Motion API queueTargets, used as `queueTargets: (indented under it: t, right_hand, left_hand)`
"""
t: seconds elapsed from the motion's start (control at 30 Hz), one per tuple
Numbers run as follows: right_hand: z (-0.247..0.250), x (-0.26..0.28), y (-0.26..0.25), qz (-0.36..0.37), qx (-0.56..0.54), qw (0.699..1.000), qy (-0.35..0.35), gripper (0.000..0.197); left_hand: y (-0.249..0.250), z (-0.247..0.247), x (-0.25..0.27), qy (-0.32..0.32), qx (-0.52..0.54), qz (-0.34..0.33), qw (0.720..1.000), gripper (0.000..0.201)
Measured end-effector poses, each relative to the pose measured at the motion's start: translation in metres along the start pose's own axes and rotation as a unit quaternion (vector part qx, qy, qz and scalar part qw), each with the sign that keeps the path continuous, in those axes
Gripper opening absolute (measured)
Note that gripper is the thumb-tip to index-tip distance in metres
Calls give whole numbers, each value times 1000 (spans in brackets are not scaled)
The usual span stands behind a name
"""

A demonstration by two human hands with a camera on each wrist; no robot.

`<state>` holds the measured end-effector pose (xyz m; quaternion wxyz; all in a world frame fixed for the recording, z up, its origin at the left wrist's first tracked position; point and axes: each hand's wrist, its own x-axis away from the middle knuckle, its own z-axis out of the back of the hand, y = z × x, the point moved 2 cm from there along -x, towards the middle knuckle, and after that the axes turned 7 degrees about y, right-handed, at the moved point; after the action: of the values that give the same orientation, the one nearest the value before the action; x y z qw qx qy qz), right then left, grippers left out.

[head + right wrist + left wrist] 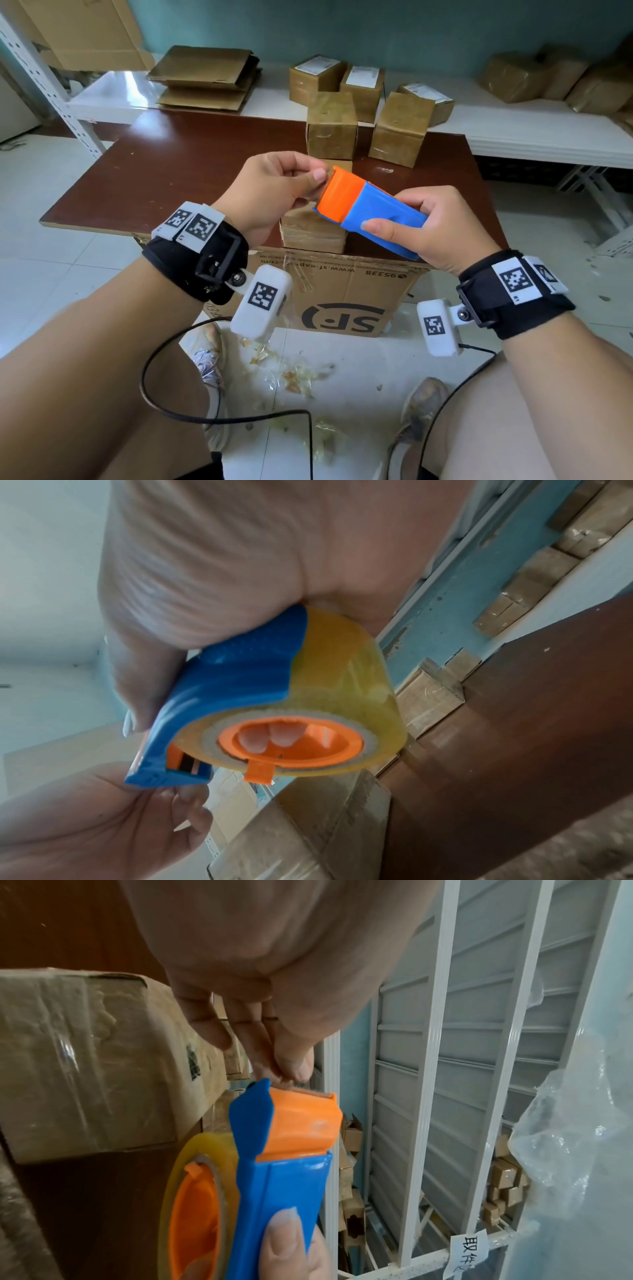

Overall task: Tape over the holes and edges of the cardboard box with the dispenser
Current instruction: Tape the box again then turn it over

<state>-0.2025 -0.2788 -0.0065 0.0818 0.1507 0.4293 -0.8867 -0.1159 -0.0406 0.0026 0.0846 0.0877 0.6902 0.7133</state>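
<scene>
My right hand (404, 219) grips the blue body of the blue-and-orange tape dispenser (363, 209), held in the air above the table's front edge. In the right wrist view two fingers (270, 737) reach through the orange hub of the yellowish tape roll (346, 680). My left hand (317, 178) pinches the tape end at the dispenser's orange cutter tip (301, 1112) between thumb and fingers (294, 1066). A small taped cardboard box (311, 229) sits on the brown table (171, 178) right under the dispenser, partly hidden by it. Neither hand touches the box.
Several taped boxes (330, 126) stand at the table's back, with flattened cardboard (205, 78) on the white shelf behind. A large printed carton (342, 301) stands under the table's front edge. Tape scraps (294, 373) and cables lie on the floor by my feet. A white metal rack (445, 1069) stands nearby.
</scene>
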Motion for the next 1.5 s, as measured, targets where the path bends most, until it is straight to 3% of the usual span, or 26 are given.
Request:
queueTargets:
  t: [0.27, 0.57, 0.93, 1.2, 1.27, 1.33, 1.4, 1.5]
  right_hand:
    - [14, 6, 7, -8, 30, 999, 11, 69]
    - [3, 1, 4, -49, 238, 965, 98, 69]
    - [-13, -10, -4, -102, 283, 933, 195, 70]
    - [-18, -24, -6, -124, 248, 941, 192, 70]
    - [-12, -31, 8, -177, 263, 932, 175, 68]
    - [5, -40, 33, -260, 279, 911, 155, 68]
    - [26, -46, 53, -291, 268, 901, 179, 72]
    - [34, -51, 60, -270, 201, 916, 220, 67]
  left_hand:
    - [17, 23, 12, 83, -3, -31, 996, 7]
    - [2, -31, 23, 92, -102, -141, 980, 20]
    - [8, -50, 3, 169, -84, -152, 970, 27]
    - [15, -51, 0, 202, -104, -187, 956, 18]
    - [24, -53, 13, 205, -94, -233, 946, 12]
    - [38, -62, 39, 186, -109, -327, 920, 6]
    - [41, -62, 54, 160, -129, -375, 904, 5]
    - [30, -32, 32, 161, -107, -247, 950, 6]
